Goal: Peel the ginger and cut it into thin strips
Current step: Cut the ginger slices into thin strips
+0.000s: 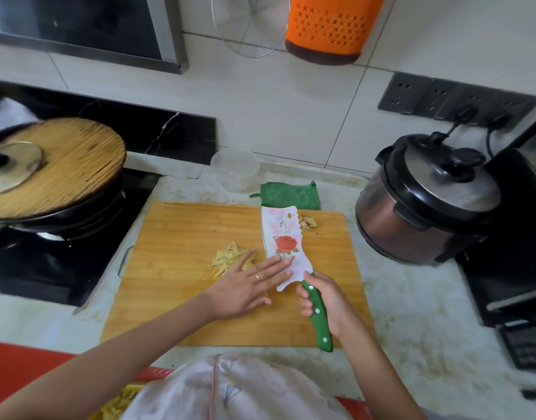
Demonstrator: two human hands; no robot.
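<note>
A pile of thin yellow ginger strips (227,258) lies on the wooden cutting board (182,225), left of centre. My left hand (248,287) lies flat with straight fingers, its fingertips touching the side of the cleaver blade, partly covering the strips. The cleaver (282,241) has a white blade with a red rose print and a green handle. My right hand (321,300) grips that handle, blade pointing away from me. Ginger peel scraps (308,222) sit at the board's far right corner.
A covered black wok (48,174) stands on the stove at left. A pressure cooker (424,198) is at right. A green cloth (289,194) and a clear plastic container (235,169) lie behind the board. A red bin (24,365) sits below the counter edge.
</note>
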